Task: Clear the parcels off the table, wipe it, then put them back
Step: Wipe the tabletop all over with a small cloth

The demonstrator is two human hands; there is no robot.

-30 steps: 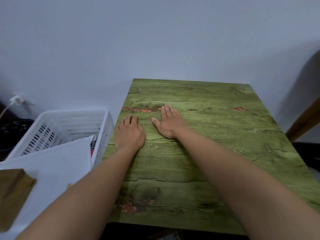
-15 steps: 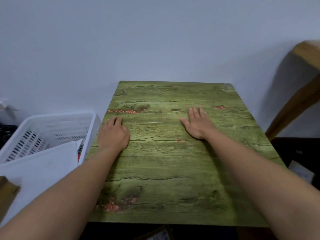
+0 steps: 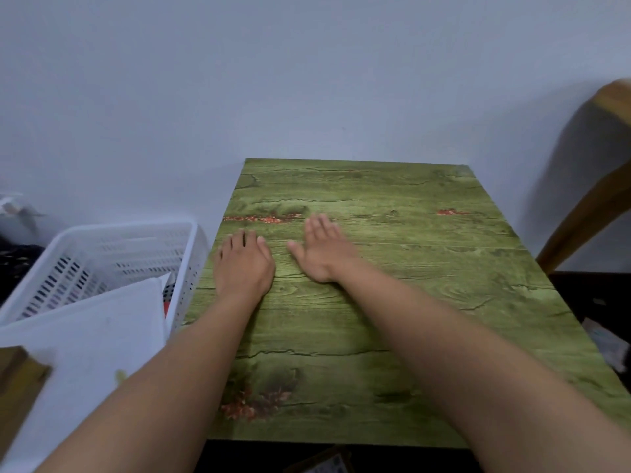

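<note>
The right hand (image 3: 324, 250) has swept back leftward from half a second ago and now lies flat, fingers straight, just beside the left hand (image 3: 244, 264), whose fingers press lightly curled on the green wood-grain tabletop (image 3: 426, 302), holding nothing. No cloth shows; this looks like bare-handed wiping under way. The table's long axis runs away from the fingertips toward the wall. Left of the left hand, a white parcel (image 3: 85, 336) and a brown one (image 3: 17, 380) lie in the white basket (image 3: 102, 254).
</note>
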